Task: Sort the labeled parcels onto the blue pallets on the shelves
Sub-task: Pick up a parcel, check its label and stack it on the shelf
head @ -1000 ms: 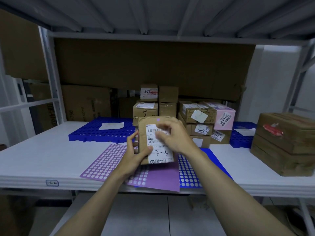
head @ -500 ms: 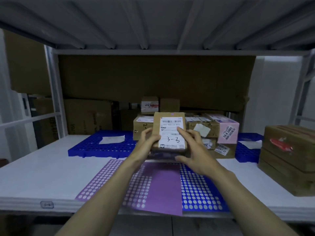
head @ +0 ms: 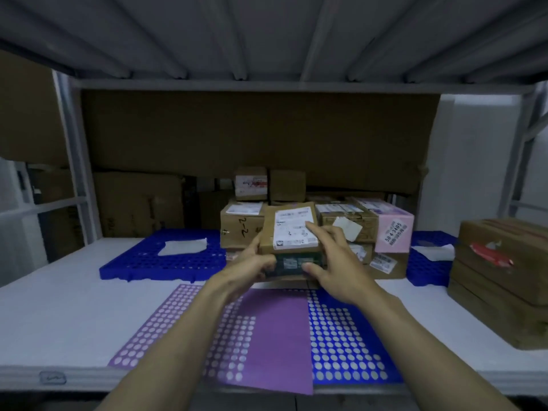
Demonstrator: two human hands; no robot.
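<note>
White shelf deck under a ribbed metal shelf, brown cardboard sheet across the back. You're holding a brown parcel with both hands, above the deck in front of the stack of boxes at centre. Its white label faces up toward you; the print is blurred, unreadable. Your left hand curls round the parcel's left and lower edge; its fingers are mostly hidden behind the parcel. Your right hand has the thumb on the near face, where a dark green panel shows, and a finger laid across the label. Can't tell whether the parcel already rests on the boxes behind it or hangs clear.

Purple dotted sheet and blue dotted sheet lie at the front edge, a plain purple sheet overlapping both. Blue pallet at back left carries a white slip. Second blue pallet at right is half hidden behind the large brown carton, which the frame edge cuts off. One box in the stack reads "2-2" by hand; the pink box has a partly legible number. Small tag on the shelf lip is illegible.
</note>
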